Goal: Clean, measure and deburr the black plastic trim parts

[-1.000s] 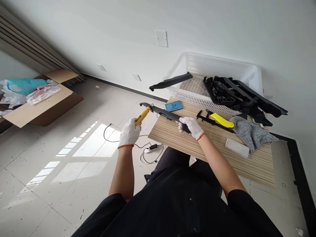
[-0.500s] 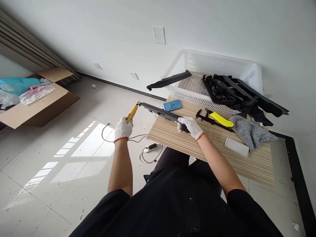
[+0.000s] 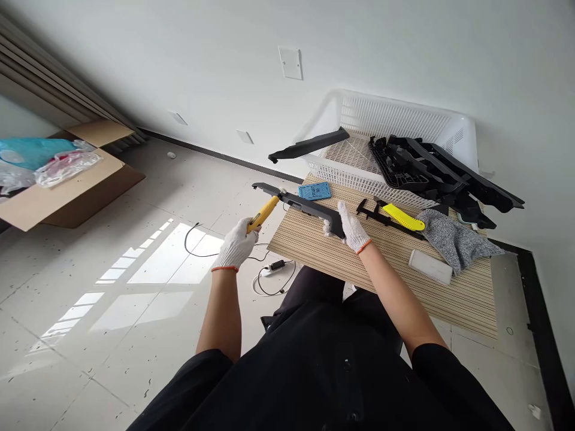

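Note:
A long black plastic trim strip (image 3: 309,207) slants over the left edge of the striped table (image 3: 386,269). My right hand (image 3: 353,230), in a white knit glove, grips the strip's near right end, with fingertips showing on its other side. My left hand (image 3: 236,245), gloved likewise, is closed around a yellow handheld tool (image 3: 264,214) that looks like a rotary tool. Its small whitish tip (image 3: 283,192) is at the strip's upper edge, left of the middle; whether it touches is hard to tell.
A white plastic basket (image 3: 426,108) with several black trim pieces (image 3: 426,161) stands behind. On the table lie a blue phone-like device (image 3: 314,191), a black caliper (image 3: 372,214), a yellow-handled cutter (image 3: 403,217), a grey cloth (image 3: 451,236) and a white block (image 3: 430,267). Cables (image 3: 278,281) lie on the floor.
My left hand has brought the yellow tool rightward along the strip, from its far left end towards the middle. My right hand's grip has shifted slightly, its fingers more raised.

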`<state>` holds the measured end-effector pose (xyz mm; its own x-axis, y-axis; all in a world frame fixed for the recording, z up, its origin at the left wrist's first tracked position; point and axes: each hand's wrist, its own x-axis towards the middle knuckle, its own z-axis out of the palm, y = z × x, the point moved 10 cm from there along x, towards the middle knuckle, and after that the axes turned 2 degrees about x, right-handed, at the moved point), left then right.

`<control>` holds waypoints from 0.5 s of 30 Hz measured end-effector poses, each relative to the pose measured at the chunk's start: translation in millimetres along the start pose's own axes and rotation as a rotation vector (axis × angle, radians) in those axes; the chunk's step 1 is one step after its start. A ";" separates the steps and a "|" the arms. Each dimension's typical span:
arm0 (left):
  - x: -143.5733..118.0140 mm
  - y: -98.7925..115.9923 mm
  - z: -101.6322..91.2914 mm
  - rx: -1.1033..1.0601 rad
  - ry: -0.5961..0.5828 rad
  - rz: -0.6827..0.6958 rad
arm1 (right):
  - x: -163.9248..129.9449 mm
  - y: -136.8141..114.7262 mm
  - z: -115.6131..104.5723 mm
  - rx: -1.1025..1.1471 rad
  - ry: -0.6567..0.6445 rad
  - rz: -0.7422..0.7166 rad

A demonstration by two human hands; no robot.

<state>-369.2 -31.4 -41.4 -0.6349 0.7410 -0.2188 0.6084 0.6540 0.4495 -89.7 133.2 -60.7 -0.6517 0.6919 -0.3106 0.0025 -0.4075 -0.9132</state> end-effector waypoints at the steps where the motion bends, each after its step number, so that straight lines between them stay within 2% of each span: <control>1: -6.0 3.8 1.2 -0.001 -0.012 0.011 | -1.2 2.6 -2.4 0.011 0.022 0.032; 5: -30.7 26.7 5.4 -0.028 -0.072 0.081 | -5.5 7.2 -6.0 0.087 0.081 0.118; 12: -66.1 80.9 16.0 -0.081 -0.201 0.259 | -4.6 6.3 -7.4 0.110 0.118 0.116; 15: -75.1 97.0 18.3 -0.057 -0.242 0.326 | -3.5 6.7 -11.0 0.102 0.157 0.103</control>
<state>-253.7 -20.8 2.8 -0.2787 0.9268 -0.2518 0.7275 0.3749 0.5746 -79.0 134.6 -68.7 -0.5256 0.7245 -0.4458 -0.0187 -0.5338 -0.8454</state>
